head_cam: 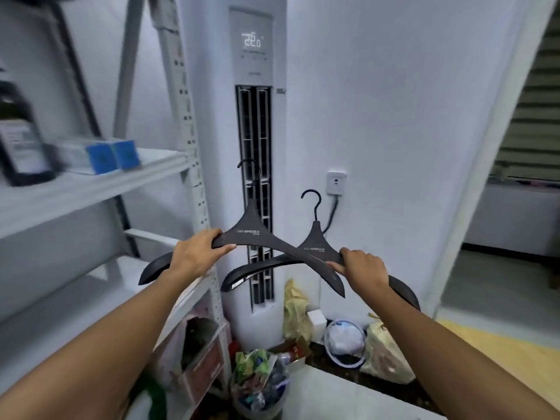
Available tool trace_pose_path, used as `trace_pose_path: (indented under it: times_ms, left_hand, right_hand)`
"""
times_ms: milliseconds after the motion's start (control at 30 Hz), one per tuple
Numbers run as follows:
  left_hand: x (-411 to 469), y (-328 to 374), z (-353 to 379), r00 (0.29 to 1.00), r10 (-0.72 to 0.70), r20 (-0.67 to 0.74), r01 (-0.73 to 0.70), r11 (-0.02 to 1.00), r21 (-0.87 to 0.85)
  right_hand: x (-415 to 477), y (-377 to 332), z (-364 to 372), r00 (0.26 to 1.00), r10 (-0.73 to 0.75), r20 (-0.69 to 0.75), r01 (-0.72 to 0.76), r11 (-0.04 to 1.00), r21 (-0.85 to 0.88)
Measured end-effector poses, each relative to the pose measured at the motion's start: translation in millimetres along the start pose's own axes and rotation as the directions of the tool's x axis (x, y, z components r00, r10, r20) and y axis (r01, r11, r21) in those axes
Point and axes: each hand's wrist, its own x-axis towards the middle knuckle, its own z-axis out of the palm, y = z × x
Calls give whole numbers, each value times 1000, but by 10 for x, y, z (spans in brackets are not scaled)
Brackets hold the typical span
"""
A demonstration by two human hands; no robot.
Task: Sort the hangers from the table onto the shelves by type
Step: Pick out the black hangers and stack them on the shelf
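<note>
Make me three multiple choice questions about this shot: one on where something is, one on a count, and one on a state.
1. The left hanger and right hanger cross in front of: A a window; B the air conditioner; C a table.
2. Hangers held: A one; B two; C four.
3. The right hand: A hangs open; B presses the socket; C grips a hanger.
Answers: B, it stands right behind them; B, one in each hand; C, its fingers curl round the right hanger's arm.
</note>
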Motion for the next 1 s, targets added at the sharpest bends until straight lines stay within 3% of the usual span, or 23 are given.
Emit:
trace_pose_path:
  times_ms: [300,500,633,867,1000]
  left_hand:
    - [-924,-520,-299,956,-294,-6,294,953,80]
    - [-1499,-962,-478,878,-479,10,478,877,45]
    - [-1828,-1210,-558,795,-604,-65,606,782,144]
    - [-2196,-1611,-605,632,-764,-130,775,629,70]
    - [-2208,-1803,-584,587,-798,-134,809,584,66]
  right_hand:
    - [-44,-830,87,958,-288,-14,287,945,155]
    - [-47,-1325,201,896,-439,-66,444,889,116]
    - [-36,-1581,275,867,-496,-50,498,855,147]
    - [69,-1932,415,788,-609,-89,615,773,154]
    - [188,-2173,507,756,-643,-123,655,745,128]
